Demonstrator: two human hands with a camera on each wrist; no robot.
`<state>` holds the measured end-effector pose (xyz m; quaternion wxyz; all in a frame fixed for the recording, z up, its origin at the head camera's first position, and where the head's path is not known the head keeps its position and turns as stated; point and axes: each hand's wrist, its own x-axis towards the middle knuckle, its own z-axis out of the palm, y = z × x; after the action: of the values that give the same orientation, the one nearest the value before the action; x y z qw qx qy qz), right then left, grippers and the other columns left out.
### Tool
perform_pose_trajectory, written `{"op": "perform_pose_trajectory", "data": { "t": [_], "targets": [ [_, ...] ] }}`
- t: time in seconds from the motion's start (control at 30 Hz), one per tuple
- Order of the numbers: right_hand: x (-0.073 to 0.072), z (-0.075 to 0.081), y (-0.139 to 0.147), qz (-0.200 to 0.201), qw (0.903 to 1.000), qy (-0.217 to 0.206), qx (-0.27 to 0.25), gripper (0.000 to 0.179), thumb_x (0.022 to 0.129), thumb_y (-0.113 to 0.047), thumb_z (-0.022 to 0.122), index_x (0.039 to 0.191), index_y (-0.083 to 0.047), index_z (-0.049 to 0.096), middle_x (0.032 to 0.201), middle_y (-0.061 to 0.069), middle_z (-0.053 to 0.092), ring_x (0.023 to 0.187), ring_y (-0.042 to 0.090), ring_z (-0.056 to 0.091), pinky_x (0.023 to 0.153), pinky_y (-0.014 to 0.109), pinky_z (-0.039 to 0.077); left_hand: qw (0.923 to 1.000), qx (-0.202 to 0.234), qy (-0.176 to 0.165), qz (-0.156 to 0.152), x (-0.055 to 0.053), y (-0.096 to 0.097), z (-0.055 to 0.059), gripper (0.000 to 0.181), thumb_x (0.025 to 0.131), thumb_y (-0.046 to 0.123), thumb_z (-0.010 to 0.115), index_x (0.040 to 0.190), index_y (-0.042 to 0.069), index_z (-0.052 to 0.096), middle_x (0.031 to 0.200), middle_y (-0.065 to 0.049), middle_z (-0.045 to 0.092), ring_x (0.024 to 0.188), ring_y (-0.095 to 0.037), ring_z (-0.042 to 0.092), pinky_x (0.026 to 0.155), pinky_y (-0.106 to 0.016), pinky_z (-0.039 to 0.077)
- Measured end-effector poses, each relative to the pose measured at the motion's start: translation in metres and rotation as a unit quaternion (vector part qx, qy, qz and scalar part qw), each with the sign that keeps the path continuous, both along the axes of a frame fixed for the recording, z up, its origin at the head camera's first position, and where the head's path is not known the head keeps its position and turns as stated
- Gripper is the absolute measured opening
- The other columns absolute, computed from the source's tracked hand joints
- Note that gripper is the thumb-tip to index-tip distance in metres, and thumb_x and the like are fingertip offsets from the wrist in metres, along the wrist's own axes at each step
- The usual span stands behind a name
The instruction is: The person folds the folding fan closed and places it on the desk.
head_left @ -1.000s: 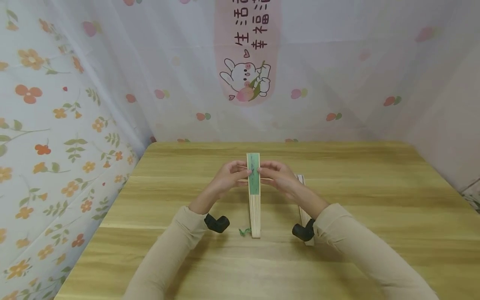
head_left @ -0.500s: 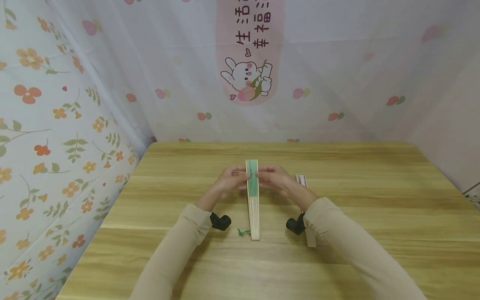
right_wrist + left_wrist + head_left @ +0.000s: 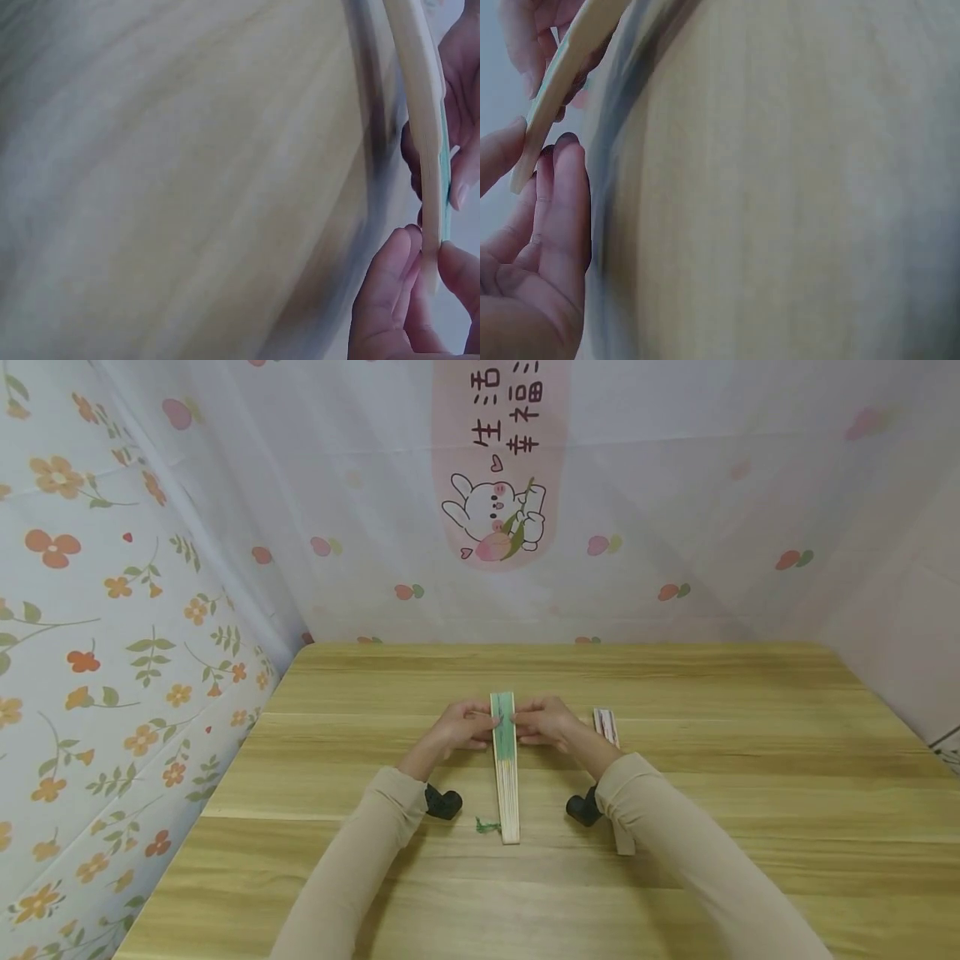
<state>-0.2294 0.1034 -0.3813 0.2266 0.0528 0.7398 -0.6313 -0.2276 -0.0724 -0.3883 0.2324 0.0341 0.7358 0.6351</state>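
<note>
A folded folding fan (image 3: 506, 752) with a green upper part and pale bamboo ribs points away from me in the head view. A green tassel (image 3: 487, 826) lies beside its near end. My left hand (image 3: 460, 727) pinches the fan's left edge near the far end, thumb on top. From the other side my right hand (image 3: 546, 723) pinches the right edge at about the same height. In the left wrist view the fan (image 3: 562, 79) shows edge-on between thumb and fingers (image 3: 564, 202). The right wrist view shows the fan's edge (image 3: 424, 120) tilted up between both hands.
A second folded fan (image 3: 604, 723) with a pale purplish top lies right of the first, partly covered by my right sleeve (image 3: 645, 785). Both wrists carry black camera mounts (image 3: 444, 804). The wooden table (image 3: 337, 735) meets a patterned curtain (image 3: 337, 577) at the back.
The fan's far end and both hands have come down and toward me in the head view. The right forearm has shifted left, and the second fan's near end shows more.
</note>
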Motion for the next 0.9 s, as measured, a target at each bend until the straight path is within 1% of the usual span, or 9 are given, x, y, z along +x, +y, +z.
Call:
{"op": "perform_pose_trajectory", "data": {
  "t": [0.1,0.17,0.23,0.3,0.53,0.73,0.9],
  "targets": [
    [0.0,-0.004,0.001,0.0,1.0,0.0,-0.002,0.037,0.087,-0.006,0.055,0.12,0.008,0.046,0.097,0.016,0.061,0.076,0.015,0.061,0.073,0.029,0.052,0.9998,-0.017,-0.002,0.003,-0.001,0.0,-0.003,0.04,0.087,0.012,0.058,0.121,-0.002,0.044,0.108,-0.02,0.057,0.087,-0.024,0.061,0.075,-0.034,0.052],
    [0.0,-0.007,0.001,-0.004,1.0,-0.004,-0.007,0.037,0.086,-0.005,0.056,0.119,0.008,0.047,0.091,0.013,0.062,0.074,0.014,0.061,0.072,0.028,0.053,0.9997,-0.023,0.001,0.01,-0.006,0.001,-0.012,0.041,0.086,0.014,0.059,0.122,0.0,0.045,0.108,-0.018,0.059,0.084,-0.022,0.062,0.072,-0.031,0.052],
    [-0.001,-0.008,0.001,-0.007,0.9999,-0.009,-0.012,0.037,0.085,-0.003,0.057,0.119,0.008,0.047,0.084,0.008,0.062,0.071,0.012,0.061,0.071,0.027,0.053,0.9995,-0.027,0.005,0.014,-0.005,0.001,-0.012,0.043,0.086,0.013,0.059,0.124,0.001,0.044,0.109,-0.017,0.059,0.082,-0.019,0.062,0.07,-0.029,0.053],
    [-0.001,-0.009,0.001,-0.014,0.9997,-0.014,-0.014,0.036,0.084,-0.003,0.058,0.118,0.007,0.048,0.081,0.006,0.062,0.07,0.012,0.06,0.07,0.027,0.053,0.9994,-0.028,0.011,0.016,-0.004,0.001,-0.013,0.046,0.085,0.013,0.06,0.126,0.002,0.042,0.11,-0.017,0.058,0.08,-0.018,0.061,0.07,-0.029,0.053],
    [-0.001,-0.011,0.001,-0.022,0.9997,-0.013,-0.001,0.035,0.083,-0.003,0.06,0.116,0.006,0.051,0.08,0.005,0.062,0.071,0.013,0.061,0.068,0.026,0.053,0.999,-0.027,0.023,0.028,-0.002,0.001,-0.014,0.052,0.084,0.01,0.061,0.13,0.002,0.039,0.114,-0.019,0.055,0.076,-0.018,0.062,0.068,-0.029,0.053],
    [-0.001,-0.015,-0.001,-0.027,0.9996,-0.004,0.009,0.032,0.082,-0.003,0.061,0.112,0.005,0.053,0.074,0.004,0.063,0.068,0.012,0.061,0.064,0.025,0.054,0.999,-0.028,0.026,0.025,-0.002,0.001,-0.013,0.054,0.083,0.01,0.062,0.131,0.003,0.038,0.113,-0.02,0.055,0.082,-0.022,0.062,0.071,-0.031,0.053],
    [-0.001,-0.015,0.0,-0.027,0.9994,-0.003,0.022,0.031,0.081,-0.004,0.062,0.111,0.004,0.055,0.077,0.006,0.064,0.068,0.013,0.062,0.063,0.024,0.054,0.9987,-0.032,0.037,0.013,-0.001,0.001,-0.013,0.054,0.084,0.01,0.062,0.131,0.001,0.037,0.114,-0.021,0.054,0.09,-0.026,0.06,0.074,-0.032,0.052]
  ]
}}
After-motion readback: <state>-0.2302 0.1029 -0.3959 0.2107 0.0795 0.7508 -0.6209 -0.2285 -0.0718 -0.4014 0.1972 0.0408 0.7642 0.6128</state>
